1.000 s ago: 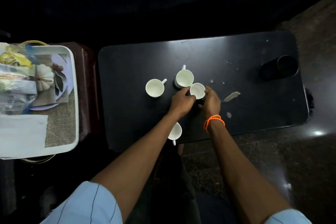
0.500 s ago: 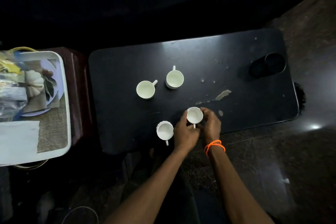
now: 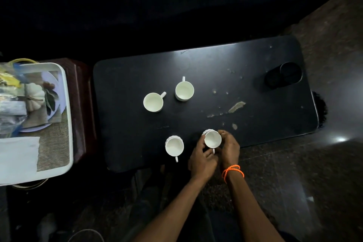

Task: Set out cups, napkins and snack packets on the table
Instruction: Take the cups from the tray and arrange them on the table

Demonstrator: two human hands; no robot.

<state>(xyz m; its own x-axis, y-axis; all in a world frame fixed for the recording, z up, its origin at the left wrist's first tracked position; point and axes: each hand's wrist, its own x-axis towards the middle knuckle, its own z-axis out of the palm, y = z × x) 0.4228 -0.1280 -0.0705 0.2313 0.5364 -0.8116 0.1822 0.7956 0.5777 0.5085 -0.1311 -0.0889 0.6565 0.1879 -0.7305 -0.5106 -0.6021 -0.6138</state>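
The fourth cup (image 3: 212, 139) was seen upright on the black table (image 3: 245, 76), near its front edge, w/ its handle pointing back toward the person. It was cupped from both sides: left hand (image 3: 202, 158) curled round its left wall and handle side, right hand (image 3: 229, 148) curled round its right wall, fingertips reaching the far rim. Both hands were judged to be gripping the cup, not merely touching; whether its base was fully down on the table could not be told.

Just to the left, apart from the hands, a third cup (image 3: 174, 146) was set w/ handle likewise toward the person. Two more cups (image 3: 153, 102) (image 3: 184, 91) were placed further back, handles turned away.

Napkins and snack packets were still held in the white tray (image 3: 66, 108), well off to the left beside the table. So the left hand lay nearer the tray; a reach across to the left, past the third cup, was judged to be called for next, approx. along the table's long axis.
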